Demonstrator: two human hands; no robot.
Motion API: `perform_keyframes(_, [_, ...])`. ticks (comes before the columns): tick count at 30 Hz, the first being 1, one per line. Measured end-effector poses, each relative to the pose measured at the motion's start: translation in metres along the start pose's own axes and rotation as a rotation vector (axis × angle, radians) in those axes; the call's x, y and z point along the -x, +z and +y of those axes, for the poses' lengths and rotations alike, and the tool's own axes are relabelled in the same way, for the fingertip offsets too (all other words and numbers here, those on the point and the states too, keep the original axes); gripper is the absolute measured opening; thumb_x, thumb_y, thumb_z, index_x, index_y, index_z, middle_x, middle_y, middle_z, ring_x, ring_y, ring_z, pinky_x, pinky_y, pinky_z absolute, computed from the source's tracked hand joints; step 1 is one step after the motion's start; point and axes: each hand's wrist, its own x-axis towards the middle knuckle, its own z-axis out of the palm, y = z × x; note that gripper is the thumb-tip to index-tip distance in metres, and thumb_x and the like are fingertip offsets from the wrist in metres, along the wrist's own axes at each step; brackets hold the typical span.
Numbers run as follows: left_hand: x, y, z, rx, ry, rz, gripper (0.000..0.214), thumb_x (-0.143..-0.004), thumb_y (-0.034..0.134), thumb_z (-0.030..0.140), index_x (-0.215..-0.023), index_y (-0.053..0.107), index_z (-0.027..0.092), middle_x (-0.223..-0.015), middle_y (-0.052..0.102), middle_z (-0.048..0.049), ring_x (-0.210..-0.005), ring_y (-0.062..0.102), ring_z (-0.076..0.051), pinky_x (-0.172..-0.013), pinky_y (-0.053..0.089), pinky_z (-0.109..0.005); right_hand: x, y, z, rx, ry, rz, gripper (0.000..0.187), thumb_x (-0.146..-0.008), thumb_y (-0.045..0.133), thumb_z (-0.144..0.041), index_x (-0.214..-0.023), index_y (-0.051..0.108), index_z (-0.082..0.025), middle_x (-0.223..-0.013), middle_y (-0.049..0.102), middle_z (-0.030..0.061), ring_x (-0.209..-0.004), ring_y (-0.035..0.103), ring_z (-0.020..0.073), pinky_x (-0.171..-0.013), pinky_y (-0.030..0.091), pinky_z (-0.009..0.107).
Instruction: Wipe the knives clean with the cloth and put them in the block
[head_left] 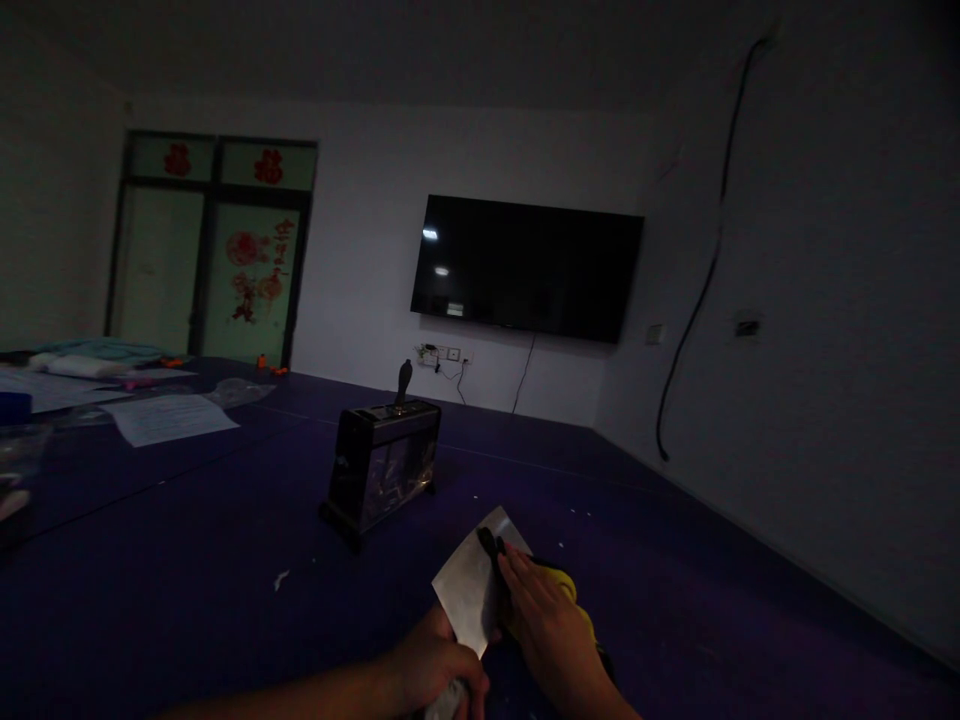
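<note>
A pale grey flat sheet (471,588) that looks like paper slants upward at the bottom centre. My left hand (439,665) is closed around its narrow lower end, and crumpled pale material shows below the fingers. To the right, my right hand (551,625) lies with fingers together over a yellow-and-black object (559,580), whose kind is too dark to tell. A black tip (489,543) from that side rests against the sheet's face. Beyond my hands stands a black box with clear sides (401,465), like a knife block, with a black handle (404,382) sticking up from its top.
The purple tabletop (225,530) carries small white scraps (280,580). Printed papers (171,418), clear plastic (238,391) and a white roll (79,366) lie at the left. Small orange pieces (262,361) are near the back edge. A cable (697,300) hangs on the right wall.
</note>
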Motion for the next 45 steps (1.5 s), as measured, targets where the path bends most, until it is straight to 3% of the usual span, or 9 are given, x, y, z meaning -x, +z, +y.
perform_keyframes(7, [-0.005, -0.004, -0.001, -0.033, 0.039, -0.097, 0.051, -0.060, 0.059, 0.019, -0.109, 0.045, 0.013, -0.054, 0.058, 0.0006, -0.038, 0.049, -0.011, -0.040, 0.037, -0.020, -0.003, -0.024, -0.015, -0.020, -0.348, -0.034, 0.056, -0.073, 0.036, -0.002, -0.128, 0.037, -0.009, -0.132, 0.037, 0.0127, -0.122, 0.032, 0.0211, -0.093, 0.040, 0.033])
perform_keyframes(12, [-0.002, 0.000, 0.005, -0.042, 0.033, -0.103, 0.052, -0.061, 0.057, 0.017, -0.111, 0.045, 0.015, -0.051, 0.056, 0.0030, -0.037, 0.049, -0.011, -0.039, 0.036, -0.021, -0.005, -0.029, -0.017, -0.044, -0.439, -0.046, 0.058, -0.070, 0.036, -0.001, -0.127, 0.038, -0.008, -0.132, 0.037, 0.0126, -0.124, 0.028, 0.0210, -0.095, 0.038, 0.033])
perform_keyframes(18, [0.002, 0.001, 0.004, -0.041, 0.031, -0.064, 0.068, -0.050, 0.062, 0.015, -0.115, 0.043, 0.013, -0.049, 0.055, 0.0034, -0.039, 0.049, -0.012, -0.039, 0.037, -0.021, -0.003, -0.016, -0.014, -0.097, -0.274, -0.018, 0.060, -0.073, 0.032, 0.001, -0.131, 0.032, -0.012, -0.134, 0.036, 0.0103, -0.125, 0.026, 0.0191, -0.096, 0.036, 0.034])
perform_keyframes(23, [0.010, 0.005, 0.014, -0.089, 0.007, -0.063, 0.047, -0.038, 0.065, 0.010, -0.084, 0.058, 0.012, -0.054, 0.056, 0.0036, -0.045, 0.047, -0.008, -0.043, 0.033, -0.019, -0.002, -0.006, -0.005, -0.123, -0.004, 0.057, 0.053, -0.080, 0.030, -0.005, -0.132, 0.031, -0.016, -0.135, 0.034, 0.0090, -0.125, 0.027, 0.0194, -0.096, 0.036, 0.037])
perform_keyframes(29, [0.022, 0.011, 0.027, -0.066, 0.010, -0.099, 0.045, -0.034, 0.065, 0.007, -0.078, 0.060, 0.015, -0.077, 0.059, 0.0030, -0.071, 0.050, -0.011, -0.058, 0.035, -0.019, -0.001, 0.003, 0.007, -0.159, 0.242, 0.132, 0.047, -0.086, 0.028, -0.015, -0.133, 0.029, -0.015, -0.137, 0.030, 0.0110, -0.126, 0.024, 0.0214, -0.098, 0.033, 0.042])
perform_keyframes(35, [0.022, 0.011, 0.027, -0.064, -0.047, -0.071, 0.045, -0.034, 0.064, 0.008, -0.078, 0.059, 0.016, -0.076, 0.057, 0.0038, -0.069, 0.048, -0.010, -0.055, 0.033, -0.018, 0.000, 0.006, 0.010, -0.187, 0.262, 0.150, 0.047, -0.087, 0.027, -0.017, -0.134, 0.025, -0.018, -0.137, 0.030, 0.0095, -0.126, 0.024, 0.0211, -0.098, 0.032, 0.044])
perform_keyframes(40, [0.023, 0.013, 0.028, -0.079, 0.003, -0.076, 0.045, -0.035, 0.065, 0.007, -0.079, 0.058, 0.015, -0.078, 0.058, 0.0025, -0.064, 0.048, -0.009, -0.052, 0.033, -0.018, 0.001, 0.004, 0.011, -0.181, 0.216, 0.138, 0.049, -0.087, 0.028, -0.016, -0.135, 0.022, -0.019, -0.139, 0.027, 0.0095, -0.126, 0.024, 0.0222, -0.097, 0.033, 0.044])
perform_keyframes(45, [0.015, 0.010, 0.018, -0.057, 0.011, -0.044, 0.044, -0.037, 0.066, 0.012, -0.080, 0.056, 0.015, -0.059, 0.056, 0.0047, -0.045, 0.047, -0.008, -0.043, 0.034, -0.019, -0.001, 0.004, 0.007, -0.144, 0.125, 0.082, 0.049, -0.084, 0.029, -0.011, -0.133, 0.028, -0.016, -0.137, 0.031, 0.0103, -0.124, 0.028, 0.0213, -0.096, 0.036, 0.040])
